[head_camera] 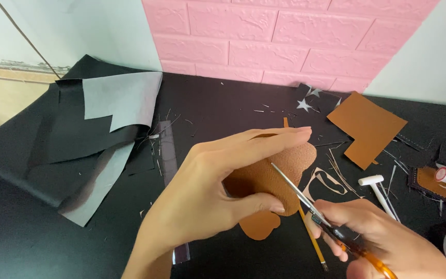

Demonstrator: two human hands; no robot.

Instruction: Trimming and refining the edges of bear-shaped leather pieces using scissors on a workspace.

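The left hand (207, 191) pinches a brown leather piece (269, 175) in its fingers (264, 204); the right hand (388, 243) works orange-handled scissors (316, 214) at its edge, above a pencil (313, 237) on the counter (27, 237).

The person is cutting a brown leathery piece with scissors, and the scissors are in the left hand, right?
Not quite. The scissors are in the right hand, not the left. The left hand holds the brown leathery piece while the blades meet its edge. The head view shows this.
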